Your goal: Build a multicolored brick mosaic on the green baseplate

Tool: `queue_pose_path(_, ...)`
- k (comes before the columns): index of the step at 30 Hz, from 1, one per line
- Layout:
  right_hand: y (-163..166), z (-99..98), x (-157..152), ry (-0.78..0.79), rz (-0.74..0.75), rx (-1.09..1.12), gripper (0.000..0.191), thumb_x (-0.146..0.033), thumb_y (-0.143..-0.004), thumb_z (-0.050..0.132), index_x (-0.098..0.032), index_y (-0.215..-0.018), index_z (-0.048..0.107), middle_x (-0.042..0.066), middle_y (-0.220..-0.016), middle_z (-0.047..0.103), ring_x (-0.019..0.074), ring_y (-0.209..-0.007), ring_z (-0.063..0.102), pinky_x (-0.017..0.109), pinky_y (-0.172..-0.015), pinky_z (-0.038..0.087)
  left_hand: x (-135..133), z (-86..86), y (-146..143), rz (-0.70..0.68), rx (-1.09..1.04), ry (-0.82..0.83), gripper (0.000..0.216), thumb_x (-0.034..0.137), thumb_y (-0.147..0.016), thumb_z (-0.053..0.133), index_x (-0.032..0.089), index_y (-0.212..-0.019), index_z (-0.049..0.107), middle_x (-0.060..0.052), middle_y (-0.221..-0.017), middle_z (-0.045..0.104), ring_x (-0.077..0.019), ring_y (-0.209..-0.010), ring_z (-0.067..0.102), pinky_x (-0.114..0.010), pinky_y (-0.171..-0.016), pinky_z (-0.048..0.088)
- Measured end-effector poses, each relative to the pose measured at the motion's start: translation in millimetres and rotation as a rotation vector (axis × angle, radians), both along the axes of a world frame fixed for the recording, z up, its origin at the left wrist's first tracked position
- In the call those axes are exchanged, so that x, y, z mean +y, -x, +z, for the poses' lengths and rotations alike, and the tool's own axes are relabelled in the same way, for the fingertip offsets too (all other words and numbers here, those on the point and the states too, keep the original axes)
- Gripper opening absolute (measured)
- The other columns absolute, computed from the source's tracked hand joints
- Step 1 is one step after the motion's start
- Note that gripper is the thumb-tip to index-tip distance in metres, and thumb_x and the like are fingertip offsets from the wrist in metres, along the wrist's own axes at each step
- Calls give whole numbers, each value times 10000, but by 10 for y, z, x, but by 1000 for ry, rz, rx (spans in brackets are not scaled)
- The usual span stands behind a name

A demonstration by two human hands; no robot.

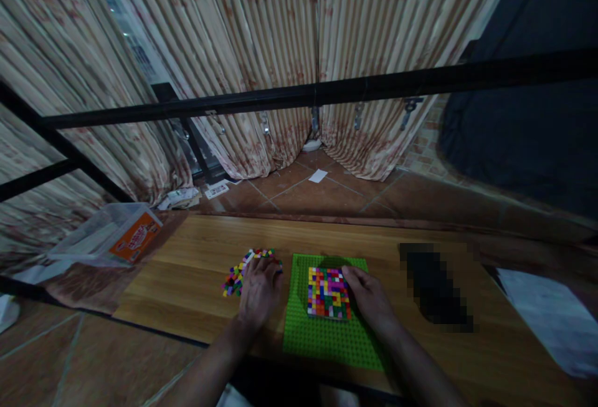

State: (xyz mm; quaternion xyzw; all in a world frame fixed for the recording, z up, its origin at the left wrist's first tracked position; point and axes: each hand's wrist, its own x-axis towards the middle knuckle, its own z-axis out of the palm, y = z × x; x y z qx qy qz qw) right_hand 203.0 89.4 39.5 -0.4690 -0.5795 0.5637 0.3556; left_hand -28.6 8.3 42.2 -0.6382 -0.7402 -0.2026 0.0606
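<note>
A square panel of small multicoloured building bricks point(328, 295) sits over a green studded baseplate point(303, 338). On its right edge is my right hand point(369, 298), closed with thumb and fingers against the upper right corner. Left of the baseplate, a loose heap of small coloured bricks point(232, 281) lies on the wooden table. My left hand point(260, 285) rests over the right side of this heap with its fingers curled down. Its fingertips are partly hidden, so what they pinch, if anything, does not show.
The wooden table point(187, 270) carries a pixelated dark object point(436, 288) on the right and a white sheet point(551, 320) at the far right. A clear plastic box point(98, 239) with an orange label stands beyond the left end. A black rail point(280, 98) with hanging clips crosses ahead, before curtains.
</note>
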Motion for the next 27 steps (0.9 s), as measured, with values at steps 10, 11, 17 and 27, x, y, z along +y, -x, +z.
queue_pose_path(10,17,-27,14,13,2,7,496,-652,-779,550,-177,-730,684,35,-706,677,214,-728,609,301,-686,454,165,104,12,145,75,186,170,285,-874,554,194,-949,676,-92,-1074,663,-276,-1044,538,-421,-906,382)
queue_pose_path(11,18,-30,15,15,2,9,497,-652,-780,550,-176,-735,687,36,-711,679,214,-730,610,301,-688,453,169,107,21,142,72,196,174,269,-879,546,197,-968,676,-89,-1095,662,-272,-1054,536,-418,-912,379)
queue_pose_path(17,13,-78,23,1,28,13,500,-649,-802,530,-180,-698,668,27,-701,670,191,-685,583,290,-669,434,160,92,71,98,86,227,228,187,-906,487,241,-1007,684,-60,-1102,679,-274,-1095,532,-435,-939,371)
queue_pose_path(27,25,-69,20,-9,21,28,492,-644,-795,540,-176,-712,665,24,-692,658,195,-698,586,289,-666,435,151,121,118,81,70,219,210,190,-875,541,222,-1028,681,-97,-1155,674,-288,-1136,550,-466,-982,387)
